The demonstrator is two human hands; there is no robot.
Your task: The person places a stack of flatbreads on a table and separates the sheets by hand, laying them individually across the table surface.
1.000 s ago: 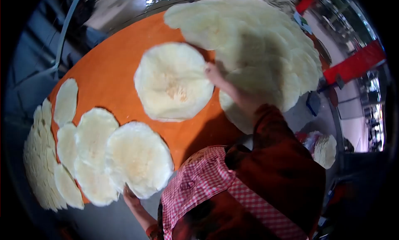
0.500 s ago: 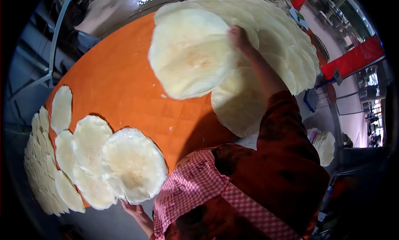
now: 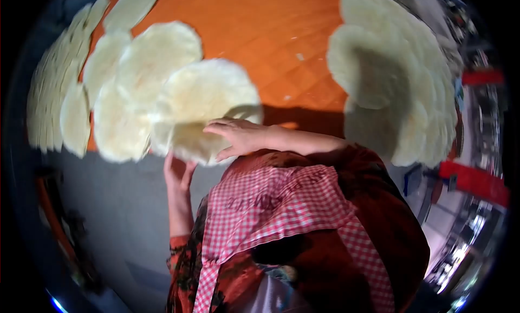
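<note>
A round, pale flatbread [image 3: 208,88] lies on the near edge of the orange tabletop, overlapping another flatbread [image 3: 120,126] to its left. My right hand [image 3: 241,135] rests over its near part, thumb and fingers apart, with the forearm reaching in from the right. Below the same bread's near rim is my left hand [image 3: 180,172], its fingertips at the rim and partly hidden by it. A shadow falls across the bread beside my right hand.
More flatbreads [image 3: 157,56] overlap towards the back left, beside a dense row of flatbreads [image 3: 57,85] at the far left. A broad spread of overlapping flatbreads [image 3: 420,77] covers the right of the orange table [image 3: 281,47]. Red-and-blue stools stand beyond.
My right hand has left the flatbread at the back right and come down onto the near-left one. The large bread it held now lies on the right-hand spread. The view has turned left.
</note>
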